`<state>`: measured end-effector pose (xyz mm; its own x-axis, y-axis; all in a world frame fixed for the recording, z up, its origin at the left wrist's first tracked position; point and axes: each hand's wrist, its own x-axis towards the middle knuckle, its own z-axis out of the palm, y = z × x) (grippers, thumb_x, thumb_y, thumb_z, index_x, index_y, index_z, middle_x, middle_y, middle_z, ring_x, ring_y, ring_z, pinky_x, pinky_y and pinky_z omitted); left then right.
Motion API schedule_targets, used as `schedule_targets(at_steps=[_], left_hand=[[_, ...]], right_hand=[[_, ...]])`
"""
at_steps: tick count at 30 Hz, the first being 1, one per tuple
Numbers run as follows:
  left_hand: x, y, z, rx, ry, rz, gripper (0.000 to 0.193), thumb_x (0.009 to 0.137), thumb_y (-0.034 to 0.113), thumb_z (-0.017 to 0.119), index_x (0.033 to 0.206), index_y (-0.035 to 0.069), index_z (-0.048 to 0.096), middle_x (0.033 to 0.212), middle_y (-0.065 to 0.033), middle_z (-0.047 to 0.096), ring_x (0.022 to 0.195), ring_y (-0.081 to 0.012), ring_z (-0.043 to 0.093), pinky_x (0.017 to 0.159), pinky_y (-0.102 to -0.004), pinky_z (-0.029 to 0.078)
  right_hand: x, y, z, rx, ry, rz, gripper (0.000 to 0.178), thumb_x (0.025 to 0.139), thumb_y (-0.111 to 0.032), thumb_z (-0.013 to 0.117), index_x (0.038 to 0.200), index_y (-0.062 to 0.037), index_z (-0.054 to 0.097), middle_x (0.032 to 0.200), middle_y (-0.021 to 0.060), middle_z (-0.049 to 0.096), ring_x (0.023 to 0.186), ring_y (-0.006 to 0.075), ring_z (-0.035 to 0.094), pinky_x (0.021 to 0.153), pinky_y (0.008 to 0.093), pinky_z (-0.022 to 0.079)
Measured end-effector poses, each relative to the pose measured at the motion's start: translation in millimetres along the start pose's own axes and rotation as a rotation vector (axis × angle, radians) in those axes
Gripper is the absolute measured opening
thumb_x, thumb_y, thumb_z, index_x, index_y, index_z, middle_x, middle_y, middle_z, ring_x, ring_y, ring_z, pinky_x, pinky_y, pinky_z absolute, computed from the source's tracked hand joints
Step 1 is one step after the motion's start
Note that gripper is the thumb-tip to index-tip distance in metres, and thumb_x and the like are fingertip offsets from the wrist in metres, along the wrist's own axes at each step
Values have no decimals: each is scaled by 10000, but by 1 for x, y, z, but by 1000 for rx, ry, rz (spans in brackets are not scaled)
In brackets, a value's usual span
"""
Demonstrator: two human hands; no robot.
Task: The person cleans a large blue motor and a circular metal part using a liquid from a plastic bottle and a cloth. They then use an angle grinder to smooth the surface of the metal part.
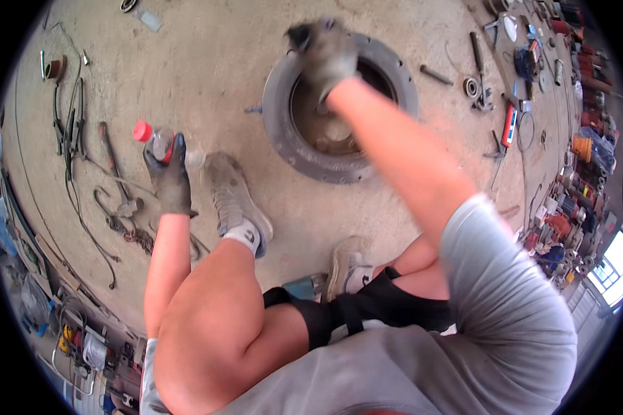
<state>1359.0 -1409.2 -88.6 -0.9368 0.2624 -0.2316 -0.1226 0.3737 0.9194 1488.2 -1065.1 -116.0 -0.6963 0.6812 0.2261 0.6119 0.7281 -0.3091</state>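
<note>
My left hand (169,181), in a grey glove with dark fingers, is closed around a see-through plastic bottle (160,143) with a red cap. The bottle is tilted, its cap pointing up and to the left. My right hand (327,57), gloved the same way, reaches over the far rim of a large round grey metal ring-shaped part (289,149) lying on the floor. Motion smears its fingers, so I cannot make out whether they hold anything. Bolt holes run around the part's rim, and my right hand and forearm hide some of its hollow middle.
A hammer (128,202), long-handled cutters (69,131) and a chain (140,239) lie left of my foot. To the right are a metal rod (436,75), a bearing (471,87), an adjustable wrench (484,99) and a red-and-white cartridge (509,126). Many machine parts line the right side.
</note>
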Motion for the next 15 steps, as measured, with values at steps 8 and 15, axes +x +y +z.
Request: schedule_targets(at_steps=[8,15], left_hand=[[10,-39,-31,-76,20,9,510,991,189,813,1411,48,562,1342,-50,629,1224,-160,596,1088,-338,475],[-10,16,-42,184,-82,82,496,998,170,799,1413,40,561,1317,-57,642,1198,-159,614,1058,-328,486]], right_hand=[[3,-5,-29,-186,-597,-233,296,910,-332,719,1066,-81,729,1163,216,705,1074,383,722,875,467,611],[14,23,-11,-99,-139,365,210,938,-221,671,1047,-65,760,1007,199,756,997,382,745,850,476,620]])
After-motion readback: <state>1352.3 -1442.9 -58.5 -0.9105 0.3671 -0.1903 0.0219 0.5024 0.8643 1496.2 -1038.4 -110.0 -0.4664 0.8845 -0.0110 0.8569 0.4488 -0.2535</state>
